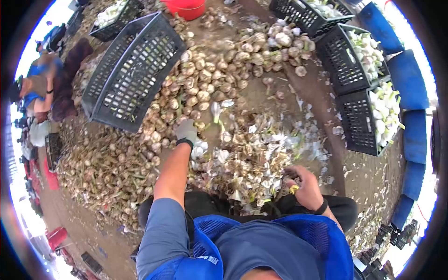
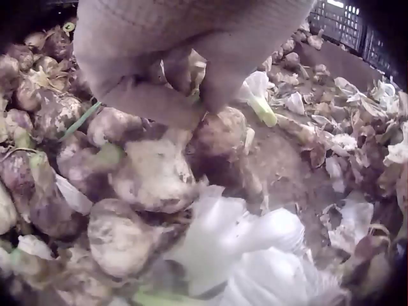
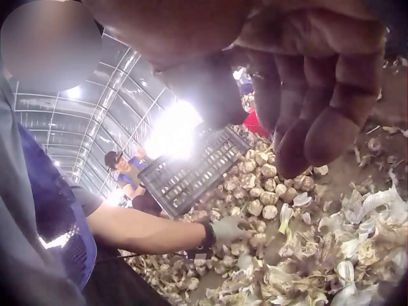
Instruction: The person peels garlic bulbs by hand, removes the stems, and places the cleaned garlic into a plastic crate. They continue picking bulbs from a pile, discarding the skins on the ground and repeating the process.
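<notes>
My left hand (image 1: 186, 130), in a pale glove with a black wristband, reaches into the edge of the garlic heap. Seen from the left wrist, its thumb and fingers curl together at the top of a purplish garlic bulb (image 2: 220, 135). White peeled skins (image 2: 242, 239) lie just below that bulb. My bare right hand (image 1: 304, 187) hovers at the right side of the husk pile, by my knee. Its fingers (image 3: 335, 131) hang loosely bent and hold nothing visible. Something small and yellow (image 1: 294, 189) shows at one of its fingers.
A black crate (image 1: 135, 74) stands tilted on the unpeeled bulbs (image 1: 205, 77) ahead. Loose husks (image 1: 247, 161) cover the ground before my legs. Crates of white garlic (image 1: 380, 116) line the right side. A red bucket (image 1: 186, 7) and another person (image 1: 42, 88) are farther off.
</notes>
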The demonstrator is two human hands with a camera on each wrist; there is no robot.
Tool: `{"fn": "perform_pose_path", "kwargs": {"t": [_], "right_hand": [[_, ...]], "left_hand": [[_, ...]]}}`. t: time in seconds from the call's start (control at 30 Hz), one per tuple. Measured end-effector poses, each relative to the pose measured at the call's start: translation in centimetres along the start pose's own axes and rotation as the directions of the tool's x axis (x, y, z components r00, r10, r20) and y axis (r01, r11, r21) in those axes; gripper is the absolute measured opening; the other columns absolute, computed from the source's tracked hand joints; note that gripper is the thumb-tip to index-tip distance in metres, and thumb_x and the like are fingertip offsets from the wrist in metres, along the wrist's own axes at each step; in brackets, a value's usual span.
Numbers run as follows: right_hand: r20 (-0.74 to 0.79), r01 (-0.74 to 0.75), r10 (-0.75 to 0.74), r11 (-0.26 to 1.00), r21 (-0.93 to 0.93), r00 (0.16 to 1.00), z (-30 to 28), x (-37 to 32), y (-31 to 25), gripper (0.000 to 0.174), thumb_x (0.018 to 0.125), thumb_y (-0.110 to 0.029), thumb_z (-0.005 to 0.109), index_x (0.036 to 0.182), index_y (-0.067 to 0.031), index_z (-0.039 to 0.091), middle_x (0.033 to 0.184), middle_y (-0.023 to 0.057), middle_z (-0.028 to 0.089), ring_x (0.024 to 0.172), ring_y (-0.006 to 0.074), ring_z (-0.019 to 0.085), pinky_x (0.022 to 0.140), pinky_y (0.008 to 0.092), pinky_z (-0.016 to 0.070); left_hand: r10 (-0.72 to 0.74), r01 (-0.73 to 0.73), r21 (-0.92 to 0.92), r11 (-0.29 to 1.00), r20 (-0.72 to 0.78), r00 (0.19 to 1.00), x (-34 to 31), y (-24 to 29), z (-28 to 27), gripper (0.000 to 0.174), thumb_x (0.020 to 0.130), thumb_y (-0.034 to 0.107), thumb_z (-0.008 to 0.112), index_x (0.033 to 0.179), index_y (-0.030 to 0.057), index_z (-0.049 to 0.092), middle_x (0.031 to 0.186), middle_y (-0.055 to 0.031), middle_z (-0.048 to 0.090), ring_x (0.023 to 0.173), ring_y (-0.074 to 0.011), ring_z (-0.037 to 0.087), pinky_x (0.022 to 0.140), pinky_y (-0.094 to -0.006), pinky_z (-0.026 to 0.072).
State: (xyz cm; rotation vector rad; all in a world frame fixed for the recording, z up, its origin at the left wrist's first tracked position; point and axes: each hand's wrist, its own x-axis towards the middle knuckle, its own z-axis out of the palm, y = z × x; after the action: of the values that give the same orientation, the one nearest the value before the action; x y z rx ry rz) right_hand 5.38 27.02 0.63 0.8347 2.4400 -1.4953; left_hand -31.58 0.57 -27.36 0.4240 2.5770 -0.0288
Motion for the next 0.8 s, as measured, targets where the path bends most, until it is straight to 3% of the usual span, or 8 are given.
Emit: {"fn": "perform_pose_path", "kwargs": {"t": [0.23,0.37,0.47,0.63,0.67,0.7,0.77,0.8], "right_hand": [[0.003,0.03,-0.03,0.999,-0.031,1.0,0.7,0.6,0.8,0.029,0.09,-0.007,0.072,0.117,0.0003,0.067,0.104,0.0188,0.07,0.094,0.0333,0.069,0.084,0.0408,0.0538],[-0.022,0.12,-0.121,0.992,-0.024,0.992,1.3,1.6,-0.4,0.029,0.092,-0.013,0.071,0.118,-0.001,0.066,0.101,0.0191,0.07,0.093,0.035,0.069,0.083,0.0417,0.0538],[-0.056,0.181,-0.177,0.98,0.085,0.983,2.9,2.7,-1.6,0.038,0.091,-0.02,0.074,0.123,-0.0009,0.063,0.108,0.019,0.069,0.093,0.034,0.068,0.084,0.0433,0.0537],[-0.147,0.301,-0.279,0.94,0.16,0.949,6.5,3.6,-2.1,0.059,0.088,-0.014,0.075,0.14,-0.0004,0.053,0.122,0.0187,0.066,0.105,0.0297,0.068,0.09,0.0381,0.0559],[-0.147,0.32,-0.294,0.923,0.214,0.944,6.9,3.6,-1.9,0.06,0.088,-0.011,0.074,0.142,0.0008,0.051,0.124,0.0187,0.066,0.106,0.0284,0.069,0.089,0.0364,0.0565],[-0.141,0.334,-0.31,0.918,0.214,0.94,6.9,3.0,-2.5,0.06,0.088,-0.011,0.074,0.142,0.0008,0.051,0.124,0.0187,0.066,0.106,0.0284,0.069,0.089,0.0364,0.0565],[0.093,0.001,-0.115,0.636,0.772,0.989,6.8,1.3,-3.5,0.057,0.093,-0.011,0.071,0.143,0.0029,0.048,0.121,0.0179,0.065,0.102,0.0258,0.07,0.084,0.0346,0.0587],[0.158,-0.107,-0.053,0.527,0.843,0.986,6.8,0.7,-3.4,0.051,0.098,-0.013,0.068,0.142,0.0039,0.047,0.118,0.0167,0.065,0.096,0.0231,0.071,0.077,0.0326,0.0598]], "left_hand": [[0.129,-0.127,0.043,0.991,-0.05,0.99,-1.7,-0.4,-2.0,0.043,0.084,0.034,0.073,0.117,0.0068,0.07,0.116,-0.0191,0.07,0.11,-0.0394,0.065,0.094,-0.0495,0.0519],[0.288,-0.286,-0.315,0.905,-0.041,0.957,-3.0,0.9,-7.9,0.046,0.079,0.036,0.078,0.113,0.0055,0.071,0.101,-0.0134,0.075,0.09,-0.0298,0.071,0.083,-0.0415,0.0553],[0.452,-0.151,-0.862,0.484,0.098,0.887,-9.4,5.4,-14.7,0.028,0.083,0.022,0.076,0.103,0.004,0.073,0.089,-0.0004,0.068,0.08,-0.0074,0.059,0.078,-0.0249,0.0507],[0.617,-0.157,-0.984,0.089,-0.069,0.784,-21.0,10.5,-16.9,0.024,0.087,0.017,0.077,0.106,0.0063,0.069,0.095,0.0022,0.069,0.08,-0.0051,0.061,0.072,-0.0232,0.0527],[0.575,0.004,-1.0,0.01,0.009,0.818,-22.6,10.9,-16.4,0.022,0.087,0.013,0.076,0.107,0.0068,0.069,0.095,0.0025,0.07,0.087,-0.0066,0.064,0.078,-0.0236,0.0542],[0.558,-0.096,-0.995,0.01,-0.075,0.827,-23.1,10.7,-14.9,0.026,0.088,0.014,0.077,0.111,0.0056,0.069,0.108,-0.0039,0.07,0.097,-0.0097,0.066,0.084,-0.0243,0.0548],[0.549,-0.454,-0.883,0.122,-0.321,0.772,-26.8,11.4,-15.5,0.045,0.088,0.017,0.079,0.129,0.0024,0.064,0.127,-0.0113,0.064,0.113,-0.0166,0.064,0.097,-0.0286,0.0526],[0.573,-0.582,-0.796,0.167,-0.402,0.714,-27.2,11.1,-14.0,0.057,0.088,0.018,0.079,0.138,0.0014,0.057,0.134,-0.0134,0.06,0.117,-0.0182,0.062,0.101,-0.0301,0.0501]]}}
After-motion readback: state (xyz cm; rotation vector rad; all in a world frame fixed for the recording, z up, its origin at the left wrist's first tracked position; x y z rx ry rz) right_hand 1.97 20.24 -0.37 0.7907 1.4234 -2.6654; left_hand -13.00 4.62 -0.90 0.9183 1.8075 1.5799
